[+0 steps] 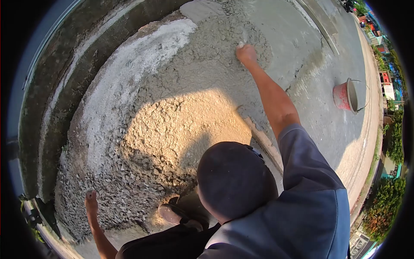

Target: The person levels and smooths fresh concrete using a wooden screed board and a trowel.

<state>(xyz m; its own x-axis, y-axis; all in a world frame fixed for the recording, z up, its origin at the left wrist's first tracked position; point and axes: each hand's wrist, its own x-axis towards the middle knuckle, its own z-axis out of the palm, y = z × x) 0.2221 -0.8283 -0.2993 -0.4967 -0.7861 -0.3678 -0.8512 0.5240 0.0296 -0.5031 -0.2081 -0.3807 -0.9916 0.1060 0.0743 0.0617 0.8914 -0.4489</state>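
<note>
Bucket (pixel 342 96) stands on grey paving (pixel 315 116), apart from wet concrete (pixel 185 121).

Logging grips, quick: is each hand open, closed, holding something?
Left hand: open or closed cannot be told.
Right hand: looks closed; anything held cannot be made out.

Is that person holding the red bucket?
No, the red bucket sits apart, away from both the right hand and the left hand.
</note>
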